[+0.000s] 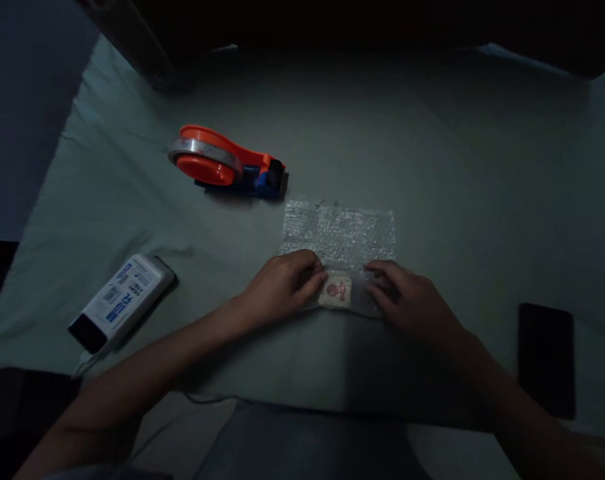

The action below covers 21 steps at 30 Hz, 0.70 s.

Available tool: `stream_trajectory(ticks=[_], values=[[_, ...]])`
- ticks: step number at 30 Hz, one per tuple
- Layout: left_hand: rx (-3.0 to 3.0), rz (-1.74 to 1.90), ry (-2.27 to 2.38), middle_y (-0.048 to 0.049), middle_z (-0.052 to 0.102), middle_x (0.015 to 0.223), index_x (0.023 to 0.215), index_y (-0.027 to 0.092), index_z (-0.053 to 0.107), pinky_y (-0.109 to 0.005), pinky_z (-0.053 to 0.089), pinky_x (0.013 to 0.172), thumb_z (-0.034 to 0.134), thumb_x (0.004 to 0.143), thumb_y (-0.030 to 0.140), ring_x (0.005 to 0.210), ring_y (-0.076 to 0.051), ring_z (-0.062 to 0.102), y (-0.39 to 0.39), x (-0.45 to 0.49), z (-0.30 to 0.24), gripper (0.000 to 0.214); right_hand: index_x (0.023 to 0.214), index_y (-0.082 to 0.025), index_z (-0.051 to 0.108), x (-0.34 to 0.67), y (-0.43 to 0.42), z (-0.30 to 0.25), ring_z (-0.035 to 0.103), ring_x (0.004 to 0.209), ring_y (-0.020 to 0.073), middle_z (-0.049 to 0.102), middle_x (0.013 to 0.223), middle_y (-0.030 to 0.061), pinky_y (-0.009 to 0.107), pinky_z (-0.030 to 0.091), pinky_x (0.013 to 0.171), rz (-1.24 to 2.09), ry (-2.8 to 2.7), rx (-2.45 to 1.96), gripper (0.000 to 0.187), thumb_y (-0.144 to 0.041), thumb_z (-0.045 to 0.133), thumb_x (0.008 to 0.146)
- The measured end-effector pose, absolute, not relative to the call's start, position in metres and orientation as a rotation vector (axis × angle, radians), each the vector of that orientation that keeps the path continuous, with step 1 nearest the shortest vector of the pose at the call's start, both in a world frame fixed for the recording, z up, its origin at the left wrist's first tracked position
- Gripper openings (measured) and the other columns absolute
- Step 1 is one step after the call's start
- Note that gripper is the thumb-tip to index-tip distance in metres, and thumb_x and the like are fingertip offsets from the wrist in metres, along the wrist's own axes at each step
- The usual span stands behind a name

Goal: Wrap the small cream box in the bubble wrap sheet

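A sheet of bubble wrap lies flat in front of me, with a small whitish square packet bearing a reddish print at its near edge. My left hand pinches the wrap just left of the packet, thumb against curled fingers. On the other side, my right hand has thumb and forefinger closed on the wrap's near right part. Clear wrap shows between the packet and the right fingers. Dim light blurs the fingertips, and the packet's left edge touches or nearly touches my left thumb.
An orange and blue tape dispenser with a roll of clear tape stands beyond the wrap to the left. At the left lies a white box-shaped device with a cable. A dark flat phone-like object rests at the right. Pale green cloth covers the table.
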<state>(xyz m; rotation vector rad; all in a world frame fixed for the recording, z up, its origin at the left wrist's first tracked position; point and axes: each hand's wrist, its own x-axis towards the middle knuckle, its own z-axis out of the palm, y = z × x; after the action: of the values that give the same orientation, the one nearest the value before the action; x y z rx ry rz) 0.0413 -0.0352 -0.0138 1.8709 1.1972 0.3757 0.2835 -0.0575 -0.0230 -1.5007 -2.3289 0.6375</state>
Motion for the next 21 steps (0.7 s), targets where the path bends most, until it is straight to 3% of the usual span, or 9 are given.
stream_trajectory(ticks=[3, 5, 8, 14, 17, 21], values=[[1.862, 0.361, 1.202, -0.0002, 0.062, 0.077, 0.08, 0.017, 0.054, -0.024, 0.042, 0.067, 0.05, 0.087, 0.026, 0.069, -0.012, 0.056, -0.034, 0.042, -0.015, 0.012, 0.106, -0.012, 0.06, 0.271, -0.065, -0.017, 0.061, 0.098, 0.0265, 0.066, 0.102, 0.0143, 0.043, 0.049, 0.085, 0.276, -2.369, -1.378, 0.024, -0.018, 0.054, 0.083], [1.85, 0.353, 1.213, 0.0001, 0.061, 0.076, 0.08, 0.017, 0.055, -0.024, 0.042, 0.067, 0.051, 0.087, 0.026, 0.069, -0.012, 0.055, -0.033, 0.043, -0.016, 0.012, 0.099, -0.013, 0.062, 0.26, -0.071, -0.01, 0.058, 0.103, 0.0266, 0.066, 0.104, 0.0141, 0.043, 0.047, 0.088, 0.173, -2.414, -1.201, 0.019, -0.014, 0.053, 0.083], [1.829, 0.34, 1.217, 0.0002, 0.062, 0.077, 0.079, 0.017, 0.055, -0.024, 0.042, 0.068, 0.051, 0.087, 0.028, 0.07, -0.012, 0.056, -0.031, 0.044, -0.017, 0.014, 0.105, -0.01, 0.062, 0.245, -0.076, -0.007, 0.058, 0.102, 0.0238, 0.067, 0.105, 0.0134, 0.039, 0.05, 0.086, 0.239, -2.512, -0.984, 0.024, -0.014, 0.052, 0.084], [1.825, 0.388, 1.348, -0.003, 0.063, 0.088, 0.093, 0.018, 0.057, -0.028, 0.044, 0.073, 0.049, 0.088, 0.042, 0.081, -0.017, 0.058, -0.036, 0.021, 0.002, 0.026, 0.102, -0.01, 0.064, 0.236, -0.074, -0.015, 0.06, 0.096, 0.0224, 0.068, 0.101, 0.0127, 0.038, 0.053, 0.081, 0.277, -2.53, -1.001, 0.022, -0.015, 0.048, 0.087], [1.741, 0.227, 1.566, 0.0002, 0.061, 0.072, 0.104, 0.019, 0.054, -0.025, 0.04, 0.059, 0.044, 0.09, 0.047, 0.063, -0.015, 0.056, -0.047, 0.002, 0.015, 0.033, 0.102, -0.011, 0.064, 0.235, -0.074, -0.016, 0.06, 0.096, 0.0223, 0.068, 0.101, 0.0126, 0.038, 0.052, 0.082, 0.272, -2.521, -1.01, 0.023, -0.015, 0.047, 0.088], [1.55, 0.06, 1.439, 0.004, 0.058, 0.063, 0.114, 0.021, 0.049, -0.023, 0.038, 0.056, 0.043, 0.089, 0.049, 0.057, -0.014, 0.055, -0.058, -0.01, 0.014, 0.038, 0.102, -0.01, 0.064, 0.235, -0.076, -0.016, 0.059, 0.096, 0.0228, 0.068, 0.102, 0.013, 0.038, 0.052, 0.082, 0.233, -2.528, -1.023, 0.022, -0.015, 0.049, 0.086]])
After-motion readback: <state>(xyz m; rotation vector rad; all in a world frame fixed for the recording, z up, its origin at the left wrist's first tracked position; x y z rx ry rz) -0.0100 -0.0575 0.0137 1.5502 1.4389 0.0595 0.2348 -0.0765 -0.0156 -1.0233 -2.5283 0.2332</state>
